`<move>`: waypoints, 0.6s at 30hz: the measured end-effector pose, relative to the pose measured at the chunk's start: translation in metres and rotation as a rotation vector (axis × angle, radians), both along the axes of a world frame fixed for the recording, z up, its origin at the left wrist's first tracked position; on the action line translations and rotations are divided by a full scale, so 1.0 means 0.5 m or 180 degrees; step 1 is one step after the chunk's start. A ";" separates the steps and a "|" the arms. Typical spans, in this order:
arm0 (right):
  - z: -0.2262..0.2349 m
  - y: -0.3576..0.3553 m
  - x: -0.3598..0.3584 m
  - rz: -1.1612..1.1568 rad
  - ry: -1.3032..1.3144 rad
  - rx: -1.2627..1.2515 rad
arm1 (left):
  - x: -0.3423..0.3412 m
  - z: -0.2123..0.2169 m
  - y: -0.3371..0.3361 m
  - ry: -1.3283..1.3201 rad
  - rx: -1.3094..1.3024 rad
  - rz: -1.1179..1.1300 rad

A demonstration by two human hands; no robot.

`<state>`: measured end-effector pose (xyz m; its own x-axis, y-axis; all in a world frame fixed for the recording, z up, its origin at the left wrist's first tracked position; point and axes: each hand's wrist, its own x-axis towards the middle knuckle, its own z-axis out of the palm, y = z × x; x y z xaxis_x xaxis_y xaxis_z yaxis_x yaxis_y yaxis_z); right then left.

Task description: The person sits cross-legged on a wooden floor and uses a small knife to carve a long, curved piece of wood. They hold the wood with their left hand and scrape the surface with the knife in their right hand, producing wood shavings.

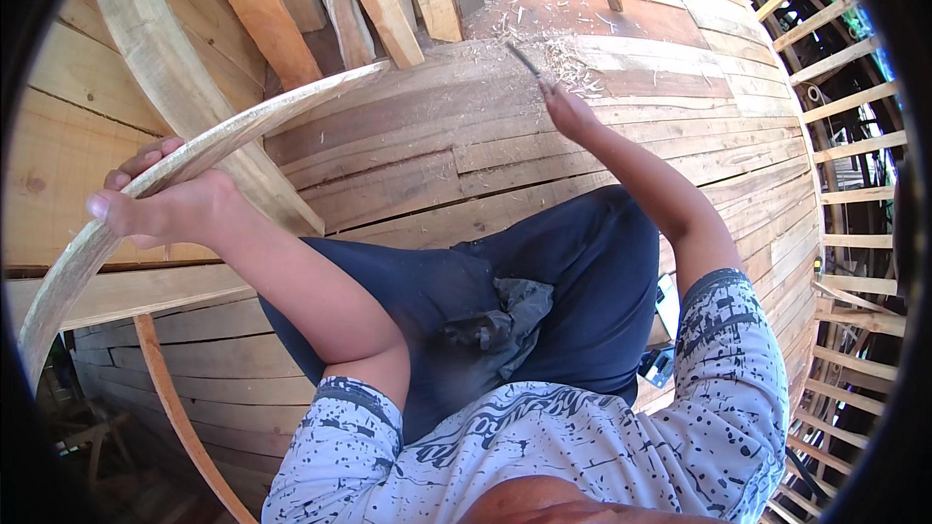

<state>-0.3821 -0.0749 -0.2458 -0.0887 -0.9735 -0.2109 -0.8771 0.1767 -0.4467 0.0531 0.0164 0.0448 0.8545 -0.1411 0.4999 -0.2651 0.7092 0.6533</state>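
My left hand [175, 202] is wrapped round a long curved wooden strip [223, 134], thumb on the near side and fingertips over the far edge. The strip bows from the lower left up to the boards, its far end near the wood pieces at the back. Farther off on the right, my right hand [571, 114] is closed round a thin, straight dark tool [524, 60]. Its end points away and to the left, over wood shavings [573, 63]. Whether it is a blade or a rod I cannot tell. My legs are folded in front of me.
Several timbers [257, 15] stand at the upper left, beside a broad curved wooden rib [146, 29]. Planked boards [534, 160] spread beneath me. A slatted wooden frame [859, 196] runs along the right. Small white and dark objects [660, 364] lie by my right knee.
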 end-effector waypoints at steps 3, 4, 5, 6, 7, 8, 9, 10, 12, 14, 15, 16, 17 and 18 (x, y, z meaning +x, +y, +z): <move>0.017 0.083 0.096 0.2439 0.0933 -0.0571 | -0.006 0.001 0.000 0.0028 0.0066 -0.0039; 0.010 0.107 0.117 0.2773 0.0966 -0.0509 | -0.012 0.003 -0.002 0.0044 0.0101 -0.0074; 0.038 0.130 0.158 0.3049 0.0916 -0.0320 | -0.005 0.003 0.003 -0.0003 0.0132 -0.0059; 0.026 0.136 0.152 0.3056 0.0961 -0.0308 | -0.010 0.001 0.000 -0.0001 0.0142 -0.0119; 0.001 0.140 0.147 0.3074 0.0993 -0.0305 | -0.013 0.003 -0.001 -0.0013 0.0152 -0.0166; -0.037 0.122 0.112 0.2655 0.0979 -0.0123 | -0.022 0.004 -0.006 0.0075 0.0131 -0.0204; -0.074 0.087 0.050 0.2209 0.0992 0.0056 | -0.034 0.007 -0.012 0.0194 0.0098 -0.0266; -0.054 0.066 0.063 0.1708 0.0753 0.0171 | -0.023 0.006 -0.006 0.0219 0.0098 -0.0193; -0.005 0.028 0.083 0.0629 0.0193 0.0262 | -0.001 0.008 0.004 0.0128 0.0088 -0.0069; -0.003 -0.020 0.013 0.0701 0.0652 -0.0101 | -0.004 0.005 -0.002 0.0146 0.0042 -0.0082; 0.002 -0.030 0.007 0.0938 0.1067 -0.0393 | -0.001 0.002 -0.006 0.0120 0.0022 -0.0053; 0.000 -0.034 0.011 0.0998 0.0962 -0.0515 | 0.000 0.000 -0.010 0.0093 0.0003 -0.0024; -0.007 -0.040 0.023 0.1057 0.0858 -0.0638 | 0.000 -0.001 -0.012 0.0100 0.0002 -0.0037; -0.007 -0.040 0.051 0.1132 0.0733 -0.0754 | 0.000 -0.001 -0.010 0.0090 0.0012 -0.0032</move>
<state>-0.3564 -0.0948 -0.2494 0.2400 -0.9707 0.0063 -0.9454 -0.2352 -0.2256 0.0530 0.0112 0.0441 0.8668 -0.1518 0.4750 -0.2392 0.7092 0.6632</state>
